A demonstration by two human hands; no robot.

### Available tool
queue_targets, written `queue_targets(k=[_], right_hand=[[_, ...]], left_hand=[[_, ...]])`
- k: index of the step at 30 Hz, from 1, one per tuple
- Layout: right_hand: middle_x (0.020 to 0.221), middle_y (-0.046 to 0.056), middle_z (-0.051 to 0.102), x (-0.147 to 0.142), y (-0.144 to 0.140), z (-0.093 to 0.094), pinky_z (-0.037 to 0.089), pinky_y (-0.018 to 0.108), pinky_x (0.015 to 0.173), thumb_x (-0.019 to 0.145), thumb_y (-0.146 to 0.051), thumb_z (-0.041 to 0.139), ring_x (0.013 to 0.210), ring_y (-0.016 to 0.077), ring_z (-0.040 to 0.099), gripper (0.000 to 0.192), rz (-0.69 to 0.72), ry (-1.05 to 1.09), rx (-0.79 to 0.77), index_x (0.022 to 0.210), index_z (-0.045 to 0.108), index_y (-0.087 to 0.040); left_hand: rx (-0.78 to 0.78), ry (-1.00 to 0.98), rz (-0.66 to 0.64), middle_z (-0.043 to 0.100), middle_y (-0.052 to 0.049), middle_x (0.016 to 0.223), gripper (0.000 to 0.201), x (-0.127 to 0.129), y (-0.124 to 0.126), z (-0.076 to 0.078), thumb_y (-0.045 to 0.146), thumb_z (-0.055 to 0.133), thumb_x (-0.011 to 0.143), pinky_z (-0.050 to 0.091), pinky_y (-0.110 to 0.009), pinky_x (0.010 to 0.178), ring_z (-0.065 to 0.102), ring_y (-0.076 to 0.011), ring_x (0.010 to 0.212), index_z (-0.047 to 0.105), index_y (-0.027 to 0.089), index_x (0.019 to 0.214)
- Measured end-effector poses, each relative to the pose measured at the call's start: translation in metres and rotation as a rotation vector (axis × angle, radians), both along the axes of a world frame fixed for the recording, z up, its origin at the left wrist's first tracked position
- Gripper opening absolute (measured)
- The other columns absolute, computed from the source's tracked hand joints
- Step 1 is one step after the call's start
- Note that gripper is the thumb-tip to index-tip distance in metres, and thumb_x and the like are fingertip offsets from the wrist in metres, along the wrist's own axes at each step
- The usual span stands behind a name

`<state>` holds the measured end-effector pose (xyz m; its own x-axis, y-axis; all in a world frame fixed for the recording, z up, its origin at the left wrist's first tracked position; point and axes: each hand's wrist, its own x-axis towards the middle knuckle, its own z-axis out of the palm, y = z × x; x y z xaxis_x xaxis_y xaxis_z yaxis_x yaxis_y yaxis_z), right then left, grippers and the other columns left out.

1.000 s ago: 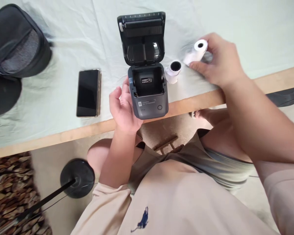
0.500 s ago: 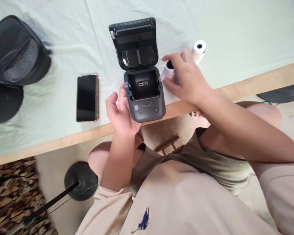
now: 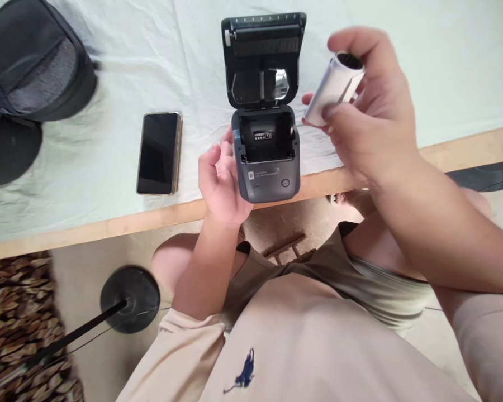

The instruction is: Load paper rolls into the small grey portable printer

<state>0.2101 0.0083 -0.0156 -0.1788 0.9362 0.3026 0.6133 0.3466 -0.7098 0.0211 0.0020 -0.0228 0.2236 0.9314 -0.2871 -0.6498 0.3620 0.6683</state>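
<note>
Hardly any lettering here can be made out.

The small printer (image 3: 266, 153) has a white-on-black label inside its open bay and a line of small print on its front, both too tiny to read; the shirt (image 3: 285, 346) bears a blue horse-and-rider emblem, no words.

Informal home or small-shop workspace, not lab. Wooden worktop (image 3: 109, 226) draped in pale green cloth (image 3: 109, 156); bare concrete floor (image 3: 88, 268), patterned rug (image 3: 17, 312). Smartphone (image 3: 159, 153), black bag (image 3: 29, 61), small label printer (image 3: 266, 151), round stand base (image 3: 129, 298) below.
</note>
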Motion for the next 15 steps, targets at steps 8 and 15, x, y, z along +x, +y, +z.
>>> queue_targets(k=[8,15], right_hand=[[0.107,0.007,0.081,-0.013,-0.004,0.028,0.055,0.048,0.099,0.1,-0.034,0.064,0.111,0.0326,0.073,0.026,0.008,-0.352,0.051,0.125,0.069,-0.029],[0.104,0.007,0.083,-0.013,-0.004,0.032,0.05,0.051,0.091,0.096,-0.02,0.057,0.107,0.0359,0.075,0.019,-0.04,-0.551,0.121,0.098,0.074,-0.028]], left_hand=[[0.092,0.1,0.011,0.081,-0.002,0.126,0.024,0.003,0.0,-0.008,0.034,0.056,0.108,0.047,-0.046,0.135,0.032,-0.0312,0.175,0.071,0.03,0.127],[0.135,0.063,-0.017,0.076,-0.004,0.119,0.021,0.005,-0.003,-0.005,0.017,0.059,0.098,0.051,-0.046,0.132,0.05,-0.0291,0.165,0.07,0.028,0.112]])
